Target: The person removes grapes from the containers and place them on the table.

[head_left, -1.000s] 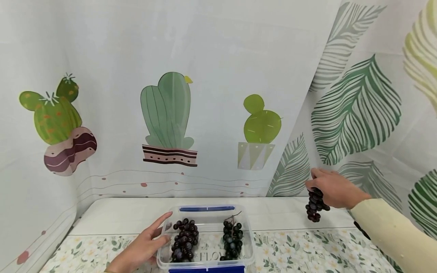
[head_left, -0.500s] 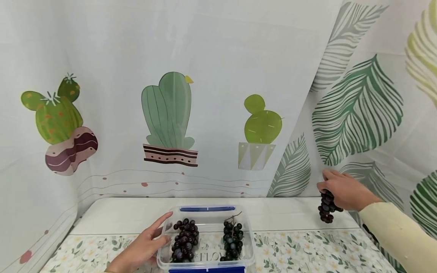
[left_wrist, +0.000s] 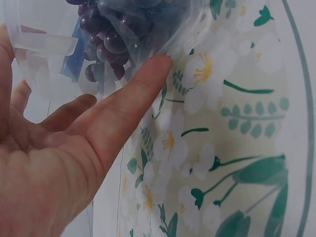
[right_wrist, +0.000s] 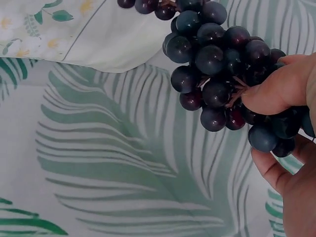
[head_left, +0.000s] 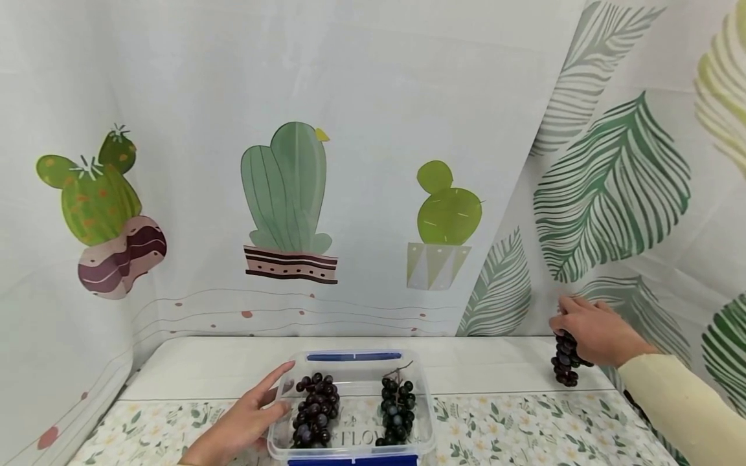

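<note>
My right hand (head_left: 600,330) grips a bunch of dark grapes (head_left: 565,362) by its upper part, and the bunch hangs down over the far right of the table. In the right wrist view the thumb presses into the grapes (right_wrist: 210,59) beside the brown stem. My left hand (head_left: 247,414) rests against the left side of a clear plastic box (head_left: 428,408) with blue clips, its fingers extended along the wall. Inside the box lie two more bunches, one of dark grapes (head_left: 316,411) at the left and one of blackish grapes (head_left: 397,411) with a bare stem at the right.
A floral cloth (head_left: 495,427) covers the front of the table, with a plain white strip (head_left: 478,362) behind it. A curtain printed with cacti (head_left: 373,194) stands at the back. Leaf-printed cloth (head_left: 612,188) borders the right side.
My right hand has moved right and slightly down with the hanging grapes. The left hand and the box have stayed where they were.
</note>
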Motion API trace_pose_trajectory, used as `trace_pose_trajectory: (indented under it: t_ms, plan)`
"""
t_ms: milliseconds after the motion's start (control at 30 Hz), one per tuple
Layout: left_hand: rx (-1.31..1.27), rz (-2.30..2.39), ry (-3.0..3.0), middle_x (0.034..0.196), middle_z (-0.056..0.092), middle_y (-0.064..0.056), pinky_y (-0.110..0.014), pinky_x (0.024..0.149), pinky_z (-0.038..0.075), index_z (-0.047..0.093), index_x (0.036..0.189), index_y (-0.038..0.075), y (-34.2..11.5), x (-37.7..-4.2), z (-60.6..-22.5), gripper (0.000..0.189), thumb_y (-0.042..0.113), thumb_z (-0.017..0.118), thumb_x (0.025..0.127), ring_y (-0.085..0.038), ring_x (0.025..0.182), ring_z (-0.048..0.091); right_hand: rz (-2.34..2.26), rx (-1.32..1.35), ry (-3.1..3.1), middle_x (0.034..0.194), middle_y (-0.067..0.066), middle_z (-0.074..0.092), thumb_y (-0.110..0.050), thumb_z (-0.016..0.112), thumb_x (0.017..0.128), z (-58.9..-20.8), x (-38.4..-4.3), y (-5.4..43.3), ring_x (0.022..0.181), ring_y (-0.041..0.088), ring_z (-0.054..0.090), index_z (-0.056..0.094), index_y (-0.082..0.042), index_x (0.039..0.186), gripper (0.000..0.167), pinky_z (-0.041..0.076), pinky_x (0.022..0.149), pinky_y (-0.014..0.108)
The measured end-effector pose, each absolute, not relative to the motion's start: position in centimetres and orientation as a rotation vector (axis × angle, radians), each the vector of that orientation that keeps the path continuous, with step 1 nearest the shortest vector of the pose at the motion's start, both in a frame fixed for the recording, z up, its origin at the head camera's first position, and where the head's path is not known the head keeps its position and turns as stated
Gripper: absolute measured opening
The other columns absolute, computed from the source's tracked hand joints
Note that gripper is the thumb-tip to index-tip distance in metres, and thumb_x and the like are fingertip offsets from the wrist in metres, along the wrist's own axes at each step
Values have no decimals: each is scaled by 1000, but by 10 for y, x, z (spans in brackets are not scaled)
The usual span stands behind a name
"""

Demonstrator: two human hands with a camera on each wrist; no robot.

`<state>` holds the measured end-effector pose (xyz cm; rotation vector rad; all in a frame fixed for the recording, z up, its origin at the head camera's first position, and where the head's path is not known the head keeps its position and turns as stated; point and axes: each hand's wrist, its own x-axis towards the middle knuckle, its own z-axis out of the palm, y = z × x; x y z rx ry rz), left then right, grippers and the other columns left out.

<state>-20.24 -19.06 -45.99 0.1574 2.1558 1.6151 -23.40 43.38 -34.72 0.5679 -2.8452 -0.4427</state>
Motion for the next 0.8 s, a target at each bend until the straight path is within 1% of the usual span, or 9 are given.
trace_pose_trajectory:
  t_ms: [67, 167, 267, 300, 400, 533, 800]
  plan:
    - [154, 1612, 2160, 161, 17, -47, -54, 70, 64, 15, 169, 29, -191, -202, -460, 72, 23, 51, 108, -63, 138, 45, -443, 570, -2849, 90, -2, 46, 16, 72, 81, -349, -234, 434, 90, 26, 55, 68, -33, 85, 50, 42, 66, 48]
    - [151, 1616, 2159, 162, 16, -47, -54, 70, 64, 15, 169, 30, -191, -202, -459, 72, 23, 52, 108, -63, 137, 45, -440, 579, -2846, 88, -2, 42, 16, 72, 81, -352, -233, 434, 84, 24, 49, 64, -33, 83, 50, 38, 65, 46]
    - [157, 1620, 2157, 162, 16, -47, -54, 70, 64, 15, 169, 30, -191, -202, -460, 72, 23, 52, 108, -64, 137, 45, -437, 583, -2836, 85, -4, 36, 16, 70, 82, -355, -232, 432, 79, 18, 35, 60, -35, 79, 52, 28, 65, 40]
    - [161, 1622, 2156, 162, 16, -47, -55, 70, 64, 15, 169, 30, -191, -202, -460, 72, 23, 52, 108, -64, 137, 45, -438, 583, -2831, 85, -4, 35, 17, 70, 81, -356, -231, 431, 79, 18, 34, 59, -35, 78, 53, 26, 65, 39]
    - [170, 1619, 2154, 162, 16, -47, -55, 70, 64, 15, 169, 30, -191, -203, -461, 72, 23, 52, 108, -64, 138, 44, -439, 588, -2822, 84, -5, 35, 16, 70, 81, -359, -230, 429, 78, 16, 33, 59, -35, 78, 53, 24, 64, 37]
    - [171, 1620, 2155, 162, 15, -47, -55, 70, 64, 15, 169, 30, -192, -203, -461, 72, 22, 52, 108, -65, 138, 43, -434, 596, -2818, 85, -4, 37, 15, 74, 81, -361, -229, 427, 78, 16, 34, 63, -34, 82, 49, 26, 64, 36]
    - [174, 1624, 2175, 161, 17, -48, -54, 68, 64, 16, 169, 31, -190, -202, -460, 72, 21, 52, 108, -64, 136, 46, -443, 631, -2816, 86, -4, 34, 13, 76, 81, -365, -226, 417, 79, 17, 32, 62, -32, 81, 48, 26, 66, 37]
